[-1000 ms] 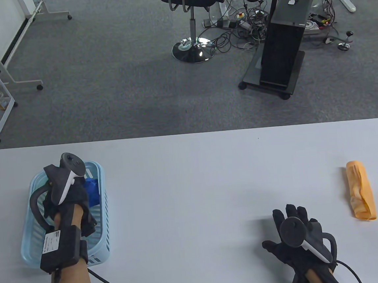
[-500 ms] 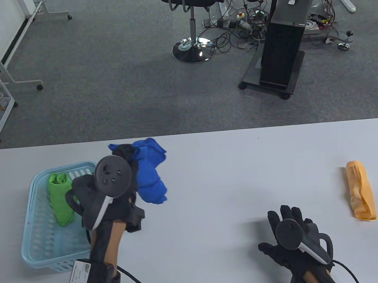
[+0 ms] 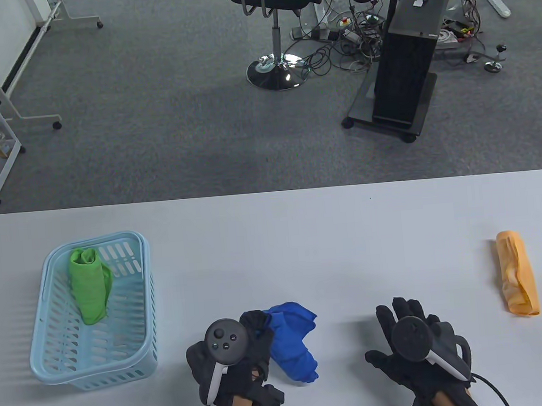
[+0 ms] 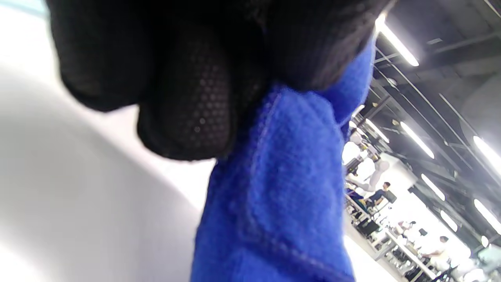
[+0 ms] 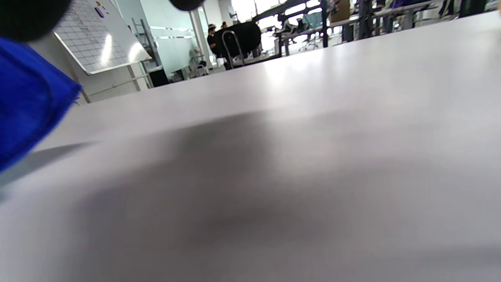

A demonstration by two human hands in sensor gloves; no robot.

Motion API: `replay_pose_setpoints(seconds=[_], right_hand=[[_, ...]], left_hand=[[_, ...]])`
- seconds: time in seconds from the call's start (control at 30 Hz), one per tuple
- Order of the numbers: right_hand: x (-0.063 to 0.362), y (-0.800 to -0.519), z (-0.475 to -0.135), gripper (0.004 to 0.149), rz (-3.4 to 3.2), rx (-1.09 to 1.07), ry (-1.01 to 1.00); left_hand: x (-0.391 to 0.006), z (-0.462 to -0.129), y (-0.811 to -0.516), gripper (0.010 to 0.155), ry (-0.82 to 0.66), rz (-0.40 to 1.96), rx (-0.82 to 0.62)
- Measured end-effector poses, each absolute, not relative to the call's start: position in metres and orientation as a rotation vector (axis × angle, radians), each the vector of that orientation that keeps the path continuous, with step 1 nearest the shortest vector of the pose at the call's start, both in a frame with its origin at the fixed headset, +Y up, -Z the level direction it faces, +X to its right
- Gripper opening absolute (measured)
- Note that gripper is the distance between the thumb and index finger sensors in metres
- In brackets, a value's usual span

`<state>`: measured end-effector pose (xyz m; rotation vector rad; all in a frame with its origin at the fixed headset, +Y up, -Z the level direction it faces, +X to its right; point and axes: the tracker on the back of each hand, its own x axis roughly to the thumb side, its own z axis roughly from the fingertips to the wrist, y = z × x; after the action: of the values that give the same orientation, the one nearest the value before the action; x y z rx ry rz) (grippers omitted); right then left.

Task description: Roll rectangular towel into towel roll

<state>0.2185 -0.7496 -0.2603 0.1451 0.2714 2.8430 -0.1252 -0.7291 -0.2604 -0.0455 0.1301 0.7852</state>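
Observation:
A crumpled blue towel (image 3: 293,345) lies on the white table (image 3: 302,238) near the front edge. My left hand (image 3: 252,337) grips its left part; in the left wrist view the gloved fingers (image 4: 188,109) pinch the blue cloth (image 4: 282,196). My right hand (image 3: 402,324) is spread flat, fingers apart, just over the table to the right of the towel, holding nothing. The towel's edge shows at the left of the right wrist view (image 5: 27,113).
A light blue basket (image 3: 51,345) at the left holds a rolled green towel (image 3: 88,285). A rolled orange towel (image 3: 518,274) lies at the right. Beyond the table's far edge are an office chair (image 3: 277,3) and a black stand (image 3: 404,73).
My left hand lifted the blue towel out of the basket, carried it right and toward the front edge, and lowered it onto the table. My right hand drifted slightly left.

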Motion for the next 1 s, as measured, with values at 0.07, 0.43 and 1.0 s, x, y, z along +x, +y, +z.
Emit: replay_pose_setpoints(seconds=[0.07,0.43,1.0], right_hand=[[0.213,-0.748,-0.258,0.093,2.804,0.183,0.268],[0.177,-0.734,-0.244,0.078,2.508,0.358,0.096],[0.210,-0.742,-0.261,0.048,2.326,0.222,0.169]], left_hand=[[-0.129,-0.260,-0.735,0.046,0.144,0.882,-0.088],[-0.119,-0.259,-0.741,0.044,-0.118,1.102,-0.134],[-0.104,-0.258,-0.740,0.044,-0.337,1.264,-0.350]])
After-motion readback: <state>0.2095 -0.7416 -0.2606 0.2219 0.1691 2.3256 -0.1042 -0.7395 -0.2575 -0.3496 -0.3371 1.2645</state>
